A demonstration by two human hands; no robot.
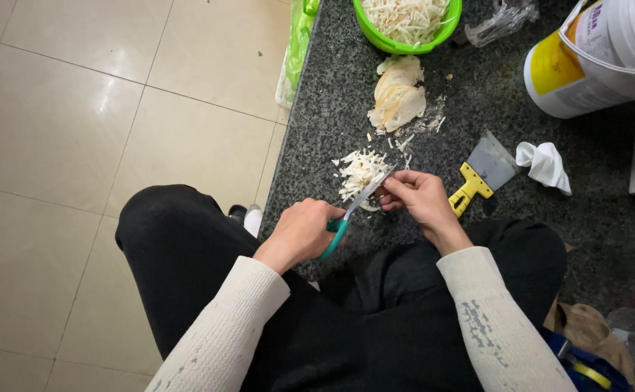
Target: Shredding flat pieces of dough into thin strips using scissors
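Observation:
My left hand [301, 231] grips the teal handle of a knife [355, 205]; its blade slants up to the right over a small heap of pale shredded strips [356, 173] on the dark granite slab [332, 94]. At the blade's tip, my right hand [417, 196] pinches a small pale piece with the fingertips. Beyond the heap lies a stack of pale slices [399, 98]. A green bowl [383, 38] full of the same shreds stands at the far edge.
A scraper with a yellow handle [483, 173] and a crumpled white cloth [544, 165] lie right of my right hand. A white bucket with a yellow label [593, 58] stands at the far right. Beige floor tiles [114, 109] spread to the left. My black-trousered knees sit below.

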